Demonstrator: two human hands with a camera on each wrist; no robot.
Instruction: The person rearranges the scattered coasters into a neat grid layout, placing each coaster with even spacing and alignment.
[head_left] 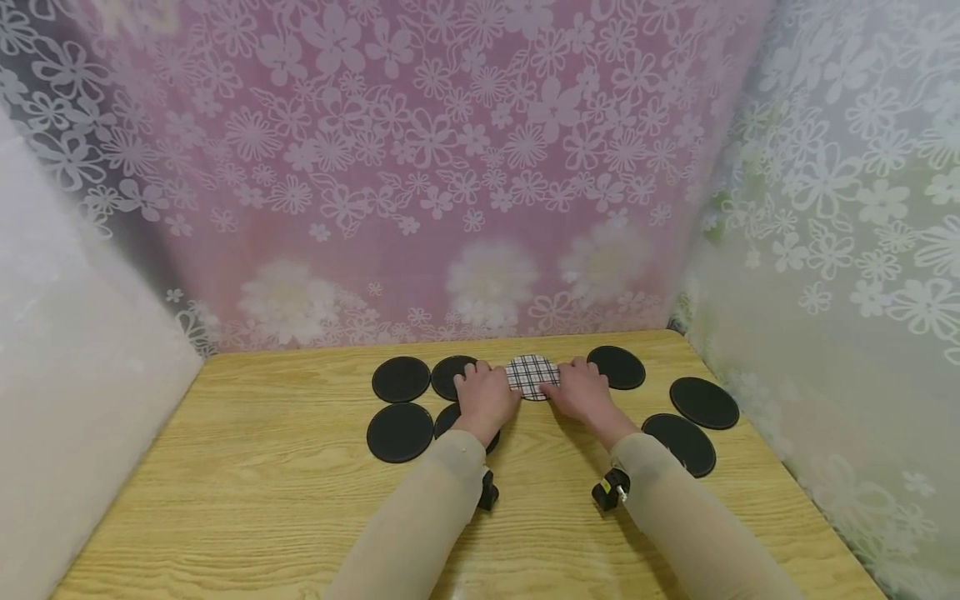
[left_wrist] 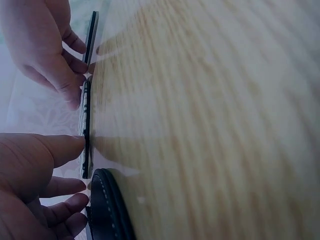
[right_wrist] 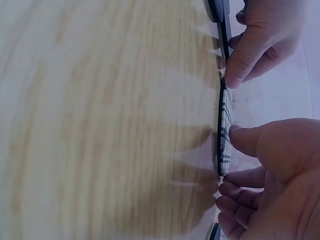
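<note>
A round coaster with a black-and-white plaid face [head_left: 532, 377] lies flat near the table's back edge, between both hands. My left hand [head_left: 485, 395] holds its left rim, the thumb [left_wrist: 67, 149] against it and the other fingers curled by its side. From the right, my right hand [head_left: 583, 390] holds the opposite rim in the same way, its thumb [right_wrist: 245, 140] on the plaid face. Seen edge-on in the left wrist view, the plaid coaster [left_wrist: 85, 130] has a dark underside. Two black coasters [head_left: 446, 377] [head_left: 447, 419] are partly covered by the left hand and forearm.
Further left, two black coasters [head_left: 401, 379] [head_left: 401, 432] lie one before the other. On the right are three more black coasters [head_left: 619, 367] [head_left: 704, 402] [head_left: 686, 442], one partly under the right sleeve. Floral curtains [head_left: 465, 167] enclose the wooden table [head_left: 262, 483] at back and right.
</note>
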